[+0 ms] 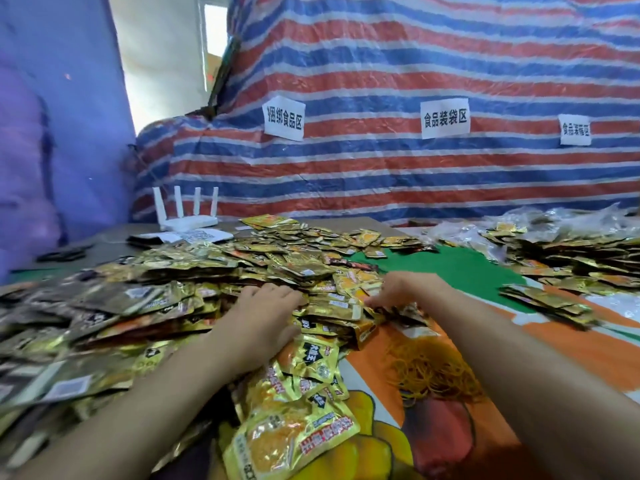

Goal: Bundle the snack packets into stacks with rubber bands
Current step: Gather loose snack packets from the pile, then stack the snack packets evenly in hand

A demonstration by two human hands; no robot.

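both grips press flat, glossy gold foil packets [325, 308]: left hand [263, 317] splayed palm-down, right hand [405, 289] pinching one; thin orange bands [433, 368] tangled near the table's front edge.

Lighting: bright, even daylight, strongest from the overexposed gap [162, 64] at upper left; shadows soft and faint. Glare: glints on the gold foil snack packets [214, 271]. Quality: wide-angle bowing at the edges, a violet cast on the left wall [52, 133], smeared blur over the left-hand packets and lower corners, centre moderately sharp, small wall labels [575, 129] soft.
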